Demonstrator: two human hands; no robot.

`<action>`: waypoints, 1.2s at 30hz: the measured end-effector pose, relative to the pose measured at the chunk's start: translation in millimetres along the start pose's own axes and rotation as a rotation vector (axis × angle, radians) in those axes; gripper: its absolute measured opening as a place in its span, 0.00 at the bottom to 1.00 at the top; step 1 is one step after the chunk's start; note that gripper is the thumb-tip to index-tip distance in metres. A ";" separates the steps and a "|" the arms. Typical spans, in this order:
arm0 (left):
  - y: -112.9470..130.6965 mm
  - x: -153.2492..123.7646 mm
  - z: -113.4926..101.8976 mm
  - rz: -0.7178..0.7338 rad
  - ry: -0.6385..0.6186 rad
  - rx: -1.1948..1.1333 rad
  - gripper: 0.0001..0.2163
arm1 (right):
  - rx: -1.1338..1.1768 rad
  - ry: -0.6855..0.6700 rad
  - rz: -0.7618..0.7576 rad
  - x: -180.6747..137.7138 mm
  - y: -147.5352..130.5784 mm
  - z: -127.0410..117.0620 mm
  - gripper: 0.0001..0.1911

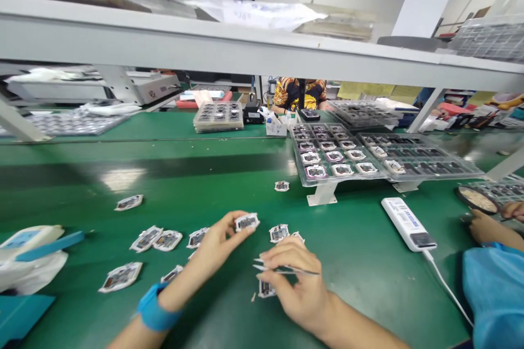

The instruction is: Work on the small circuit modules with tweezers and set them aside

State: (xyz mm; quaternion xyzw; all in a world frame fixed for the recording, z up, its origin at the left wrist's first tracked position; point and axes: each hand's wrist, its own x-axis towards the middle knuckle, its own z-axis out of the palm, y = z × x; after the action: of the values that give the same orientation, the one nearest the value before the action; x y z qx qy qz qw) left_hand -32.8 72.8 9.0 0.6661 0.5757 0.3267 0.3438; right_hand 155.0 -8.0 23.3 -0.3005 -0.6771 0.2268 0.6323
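Observation:
Between the thumb and fingers of my left hand (224, 241) is a small white-framed electronic module (247, 222), lifted above the green bench. My right hand (295, 284) grips metal tweezers (282, 269), whose tips point left and stand slightly apart with nothing visible between them. Below the tweezers lies another module (267, 288), partly covered by my right hand. One more module (279, 233) rests just beyond that hand, with a further one half hidden behind the fingers. Left of my left forearm, several similar modules (167, 240) are scattered on the bench.
Clear compartment trays of modules (339, 170) stand on white brackets at the right. A white power strip (409, 224) with a cable lies before them. A co-worker's hands (487, 226) are at the far right; another person sits opposite. A white shelf beam (262, 46) crosses above.

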 end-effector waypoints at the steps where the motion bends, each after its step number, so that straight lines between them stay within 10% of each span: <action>1: -5.0 16.2 -4.9 0.006 0.052 0.052 0.20 | -0.008 -0.008 -0.024 -0.3 -0.1 0.8 0.04; 7: -20.3 92.4 -9.5 0.027 0.260 0.288 0.23 | -0.079 -0.015 -0.078 -2.1 6.6 2.8 0.02; 18: 5.4 129.4 64.7 0.165 0.010 0.114 0.13 | -0.115 0.000 -0.082 -1.6 14.4 1.8 0.02; 26: 29.0 55.1 48.5 -0.023 -0.091 -0.437 0.21 | -0.081 0.034 -0.050 1.8 10.2 -2.1 0.02; 36: 33.8 -35.8 17.8 -0.314 -0.169 -0.895 0.21 | 0.235 0.191 0.457 -0.8 18.3 -4.8 0.01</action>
State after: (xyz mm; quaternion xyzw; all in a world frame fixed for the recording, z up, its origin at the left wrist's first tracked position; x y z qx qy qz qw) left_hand -4.1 32.4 26.0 0.3816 0.4423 0.4313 0.6875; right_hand 162.0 4.2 10.6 -0.3900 -0.4979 0.4111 0.6565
